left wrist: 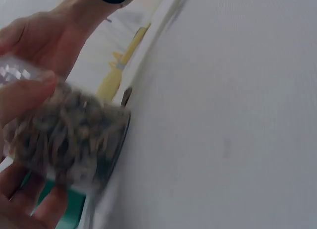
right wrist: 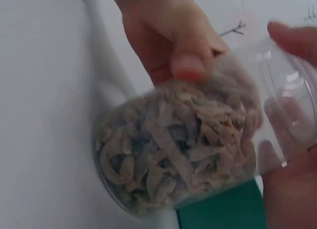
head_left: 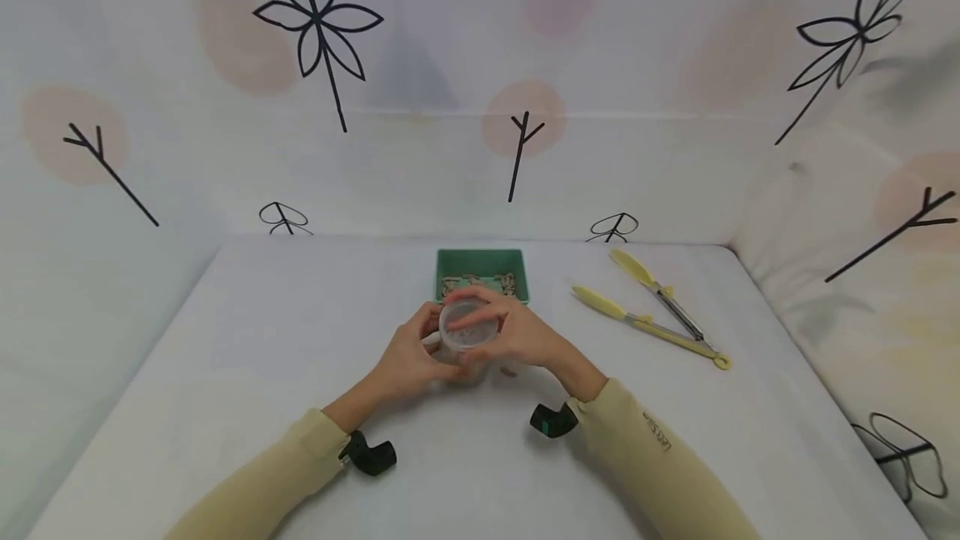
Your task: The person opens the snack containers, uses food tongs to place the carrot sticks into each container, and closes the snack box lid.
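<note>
A clear plastic jar point(right wrist: 178, 144), well filled with brownish dried strips, stands on the white table in front of the person. The left hand point(head_left: 416, 357) holds the jar round its side, the thumb on the near side in the left wrist view. Over the jar's top, the right hand point(head_left: 521, 332) grips the clear lid point(head_left: 468, 323) by its edge, thumb and fingers spread to opposite sides. In the left wrist view, the jar point(left wrist: 69, 135) shows between the fingers of both hands.
Right behind the jar is a green tray point(head_left: 480, 260) with several of the same strips. Yellow-tipped tongs point(head_left: 667, 315) lie spread at the right. One small brown piece point(head_left: 508, 372) lies on the table point(head_left: 315, 315) beside the jar. A patterned cloth hangs around the table.
</note>
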Available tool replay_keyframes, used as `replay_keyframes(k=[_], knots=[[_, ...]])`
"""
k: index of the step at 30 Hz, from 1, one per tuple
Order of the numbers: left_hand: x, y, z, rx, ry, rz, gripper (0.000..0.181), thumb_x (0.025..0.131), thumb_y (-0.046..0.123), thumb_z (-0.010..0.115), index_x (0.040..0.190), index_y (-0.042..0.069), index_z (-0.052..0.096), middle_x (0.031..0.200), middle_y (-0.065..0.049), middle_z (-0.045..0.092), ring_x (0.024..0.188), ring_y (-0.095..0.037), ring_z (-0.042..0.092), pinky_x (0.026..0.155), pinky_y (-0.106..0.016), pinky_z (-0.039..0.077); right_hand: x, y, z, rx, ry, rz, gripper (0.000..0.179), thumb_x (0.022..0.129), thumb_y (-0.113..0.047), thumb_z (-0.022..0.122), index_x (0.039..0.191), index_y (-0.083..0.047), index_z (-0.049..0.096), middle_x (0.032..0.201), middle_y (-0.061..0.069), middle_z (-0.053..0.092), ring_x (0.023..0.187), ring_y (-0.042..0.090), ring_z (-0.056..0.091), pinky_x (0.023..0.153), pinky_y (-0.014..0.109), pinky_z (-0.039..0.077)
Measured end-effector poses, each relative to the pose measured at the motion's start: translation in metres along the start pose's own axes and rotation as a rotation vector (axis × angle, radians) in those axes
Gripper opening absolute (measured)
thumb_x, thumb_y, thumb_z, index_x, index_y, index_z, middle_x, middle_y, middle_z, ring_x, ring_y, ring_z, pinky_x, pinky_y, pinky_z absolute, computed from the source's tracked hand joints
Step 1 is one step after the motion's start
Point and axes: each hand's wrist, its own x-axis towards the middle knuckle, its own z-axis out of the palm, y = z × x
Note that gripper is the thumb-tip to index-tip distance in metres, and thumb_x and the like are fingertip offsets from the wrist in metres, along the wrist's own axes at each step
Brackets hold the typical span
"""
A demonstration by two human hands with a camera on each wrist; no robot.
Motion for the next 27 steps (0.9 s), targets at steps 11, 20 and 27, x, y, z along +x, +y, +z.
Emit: replay_keyframes(k=[11, 20, 27], knots=[[-0.004, -0.006, 0.001, -0.033, -0.029, -0.007, 0.081, 0.073, 0.005, 0.089, 0.142, 0.012, 0.047, 0.137, -0.009, 0.056, 0.129, -0.025, 0.052, 0.102, -0.046, 0.045, -0.004, 0.010, 0.009, 0.141, 0.062, -0.082, 0.032, 0.076, 0.011, 0.078, 0.107, 0.005, 0.073, 0.143, 0.018, 0.048, 0.136, 0.030, 0.038, 0.097, 0.044, 0.045], [-0.018, 0.030, 0.011, 0.009, 0.121, -0.001, 0.063, 0.075, 0.005, 0.088, 0.129, 0.002, 0.056, 0.125, -0.014, 0.065, 0.120, -0.030, 0.060, 0.095, -0.044, 0.050, -0.008, -0.025, 0.041, -0.006, 0.350, -0.110, 0.032, 0.071, 0.015, 0.082, 0.101, 0.010, 0.072, 0.132, 0.029, 0.052, 0.129, 0.039, 0.045, 0.099, 0.039, 0.043], [-0.018, 0.024, 0.016, 0.012, 0.187, 0.031, 0.062, 0.074, -0.002, 0.086, 0.128, -0.002, 0.056, 0.126, -0.019, 0.064, 0.119, -0.030, 0.061, 0.093, -0.040, 0.051, -0.005, -0.040, 0.065, -0.147, 0.559, -0.123, 0.032, 0.071, 0.013, 0.082, 0.101, 0.009, 0.072, 0.131, 0.029, 0.051, 0.127, 0.043, 0.046, 0.099, 0.057, 0.041]])
